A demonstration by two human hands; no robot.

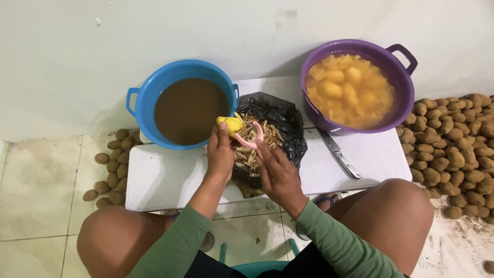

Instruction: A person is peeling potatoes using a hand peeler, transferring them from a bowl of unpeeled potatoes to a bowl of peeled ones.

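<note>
- My left hand [220,154] has its fingers closed round the potato [231,125], pinching it from below and from the near side, thumb up along it; the yellow, already bare flesh pokes out past my fingertips toward the far right.
- My right hand [278,172] is curled shut on the pink peeler [253,138], whose looped head sits just right of the potato, touching it or all but touching; I cannot tell which.
- So the potato lies up and to the left of the peeler, its long axis running roughly left to right across the blade's path.
- Both are held over the black bag [288,128], which is open and piled with pale peelings [249,149] right under my hands.
- To the far left, the blue tub [149,87] of muddy brown water; to the far right, the purple tub [406,98] with peeled potatoes floating in yellowish water.
- A knife [339,154] lies on the white table [164,180], right of the bag, untouched.
- Unpeeled brown potatoes [453,139] are heaped on the floor at the right, with a smaller pile at the left.
</note>
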